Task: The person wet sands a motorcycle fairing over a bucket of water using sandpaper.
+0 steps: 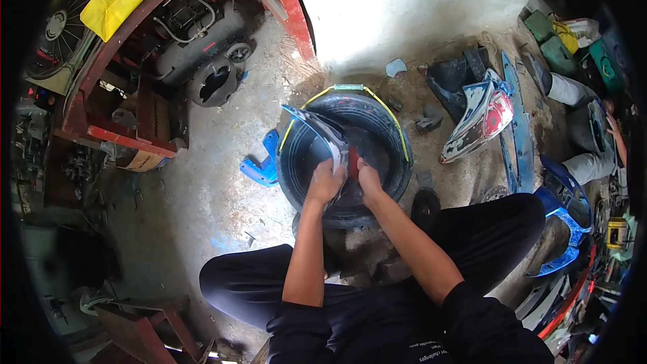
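Left hand (pixel 327 182) gripping the lower part of a curved panel (pixel 332 140), which stands tilted over the open tub (pixel 288 189), its upper tip reaching above the left rim; right hand (pixel 369 182) curled just beside it, at a red piece (pixel 352 162), fingers partly hidden, cannot tell whether it is gripped. Tub on the floor (pixel 202 209) before the person's knees, yellow handle (pixel 386 106) along the far rim; blue part (pixel 263 165) left of tub, white-and-red fairing (pixel 475 121) to the right.
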Demonstrator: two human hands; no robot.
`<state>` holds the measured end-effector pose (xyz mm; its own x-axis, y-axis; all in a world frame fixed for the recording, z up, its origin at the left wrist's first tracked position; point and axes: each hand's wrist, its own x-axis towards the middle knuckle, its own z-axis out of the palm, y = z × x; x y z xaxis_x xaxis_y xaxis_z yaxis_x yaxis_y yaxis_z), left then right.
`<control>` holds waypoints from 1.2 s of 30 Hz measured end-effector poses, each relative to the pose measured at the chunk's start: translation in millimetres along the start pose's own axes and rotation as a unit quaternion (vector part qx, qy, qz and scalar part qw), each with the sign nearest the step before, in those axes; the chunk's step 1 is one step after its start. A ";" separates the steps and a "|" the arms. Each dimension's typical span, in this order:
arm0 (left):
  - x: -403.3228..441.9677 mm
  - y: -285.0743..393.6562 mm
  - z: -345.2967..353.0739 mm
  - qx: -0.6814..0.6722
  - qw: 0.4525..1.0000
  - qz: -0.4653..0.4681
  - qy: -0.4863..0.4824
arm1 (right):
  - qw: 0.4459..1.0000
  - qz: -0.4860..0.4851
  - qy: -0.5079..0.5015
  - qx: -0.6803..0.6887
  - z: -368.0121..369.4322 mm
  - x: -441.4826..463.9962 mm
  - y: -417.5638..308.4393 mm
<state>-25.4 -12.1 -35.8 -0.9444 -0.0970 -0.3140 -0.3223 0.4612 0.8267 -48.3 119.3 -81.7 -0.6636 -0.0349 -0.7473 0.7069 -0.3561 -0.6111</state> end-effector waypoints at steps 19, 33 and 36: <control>-67.4 35.4 -115.6 -0.200 0.978 -0.017 0.054 | 0.815 -0.514 0.022 -0.266 -55.8 -69.0 -46.3; -31.2 11.1 -39.5 -0.184 0.979 0.004 0.084 | 0.611 -0.578 0.075 -0.536 -49.3 -57.0 -44.7; -34.0 15.8 -39.5 -0.156 0.983 0.007 0.096 | 0.586 -0.602 0.062 -0.539 -34.2 -54.4 -50.9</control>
<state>-0.9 -36.4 6.4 -0.9341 -0.2715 -0.2319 -0.2846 0.1736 0.9428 -39.8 171.2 -18.9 -0.8645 -0.2726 0.4222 -0.4669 0.7465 -0.4741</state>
